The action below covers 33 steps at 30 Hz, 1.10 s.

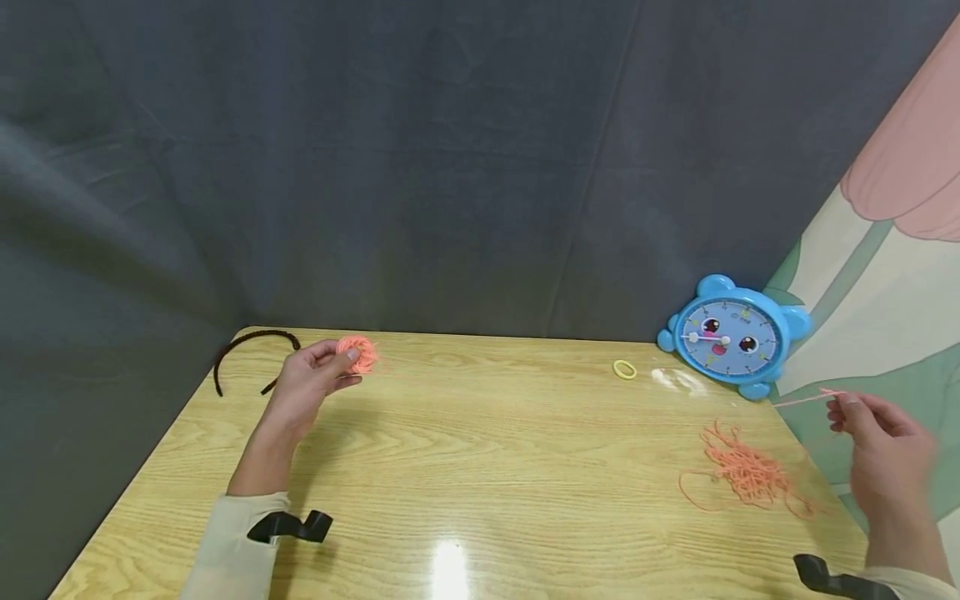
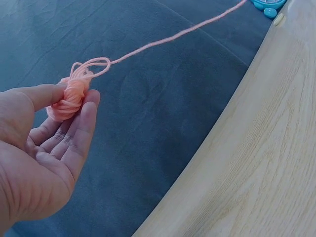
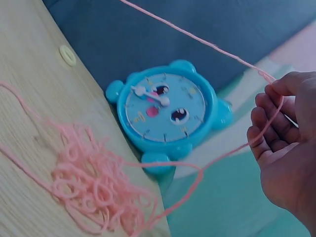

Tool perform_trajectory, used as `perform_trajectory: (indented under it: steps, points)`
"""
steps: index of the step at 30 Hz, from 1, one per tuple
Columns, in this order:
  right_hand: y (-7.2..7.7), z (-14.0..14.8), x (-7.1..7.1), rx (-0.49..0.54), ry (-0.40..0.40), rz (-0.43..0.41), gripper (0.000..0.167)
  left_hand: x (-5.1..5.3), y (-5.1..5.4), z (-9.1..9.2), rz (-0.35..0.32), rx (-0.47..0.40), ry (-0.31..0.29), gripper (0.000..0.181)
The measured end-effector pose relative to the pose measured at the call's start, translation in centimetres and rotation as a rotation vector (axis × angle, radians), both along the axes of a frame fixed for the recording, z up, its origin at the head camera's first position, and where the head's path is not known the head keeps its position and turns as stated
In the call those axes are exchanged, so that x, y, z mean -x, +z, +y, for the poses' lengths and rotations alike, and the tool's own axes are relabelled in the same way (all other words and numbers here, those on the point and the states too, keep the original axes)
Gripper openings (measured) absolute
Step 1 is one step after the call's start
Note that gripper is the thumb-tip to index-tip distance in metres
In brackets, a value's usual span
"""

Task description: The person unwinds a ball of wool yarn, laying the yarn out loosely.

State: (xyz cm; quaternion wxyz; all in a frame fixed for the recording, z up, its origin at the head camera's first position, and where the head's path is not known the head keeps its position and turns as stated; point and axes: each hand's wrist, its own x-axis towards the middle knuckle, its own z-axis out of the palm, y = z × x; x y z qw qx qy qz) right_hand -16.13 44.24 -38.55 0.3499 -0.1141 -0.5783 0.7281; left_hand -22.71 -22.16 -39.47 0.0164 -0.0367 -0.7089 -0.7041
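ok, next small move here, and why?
Probably bring the right hand toward the left hand and wrap another turn: the left pinches a wound yarn bundle, the right holds its strand nearly straight, and a loose tangle lies on the table.

In the left wrist view, we find the clock (image 2: 267,4) cut off at the top edge. From the head, we see the left grip (image 1: 309,379) hiding part of the yarn coil (image 1: 366,350); the right grip (image 1: 892,458) seems slightly blurred.

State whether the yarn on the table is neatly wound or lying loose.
Loose: the orange yarn lies in a tangled heap of loops on the table, unlike the wound bundle in the left hand.
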Motion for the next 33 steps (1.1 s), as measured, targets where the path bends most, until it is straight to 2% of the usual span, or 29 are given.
perform_trajectory:
  steps: [3,6,7,10,13,16,18,20,24,28,33]
  points:
    - [-0.9,0.7,-0.5,-0.025,-0.058,-0.069,0.008,0.0,0.0,0.0,-0.004,-0.010,0.001,0.027]
    - [-2.3,1.2,-1.0,-0.083,-0.078,-0.196,0.008,0.0,0.0,-0.1,-0.009,-0.018,-0.002,0.025]
    - [-2.8,1.4,-1.2,-0.137,-0.074,-0.263,0.009,0.0,-0.1,-0.1,-0.010,-0.015,-0.003,0.025]
    - [-4.3,2.0,-1.4,-0.248,-0.030,-0.414,0.009,-0.1,-0.2,0.0,-0.007,-0.006,-0.006,0.022]
    - [-5.3,2.6,-1.5,-0.345,0.006,-0.530,0.009,-0.1,-0.3,0.1,-0.002,-0.004,-0.019,0.021]
    - [-6.0,3.2,-1.4,-0.484,0.064,-0.643,0.021,0.0,-0.4,0.1,0.010,-0.001,-0.023,0.021]
    - [-6.3,3.3,-1.3,-0.614,0.110,-0.704,0.034,0.1,-0.4,0.2,0.018,0.007,-0.023,0.022]
    - [-6.5,3.3,-1.2,-0.682,0.172,-0.725,0.044,0.1,-0.3,0.3,0.025,0.014,-0.025,0.025]
    - [-7.0,3.0,-0.9,-0.671,0.232,-0.716,0.045,0.2,-0.3,0.3,0.017,0.015,-0.040,0.028]
    - [-6.9,2.6,-0.6,-0.663,0.244,-0.700,0.043,0.2,-0.3,0.4,0.014,0.019,-0.039,0.030]
    - [-5.6,1.1,-0.5,-0.662,0.229,-0.585,0.036,0.1,-0.4,0.4,0.027,0.017,-0.044,0.031]
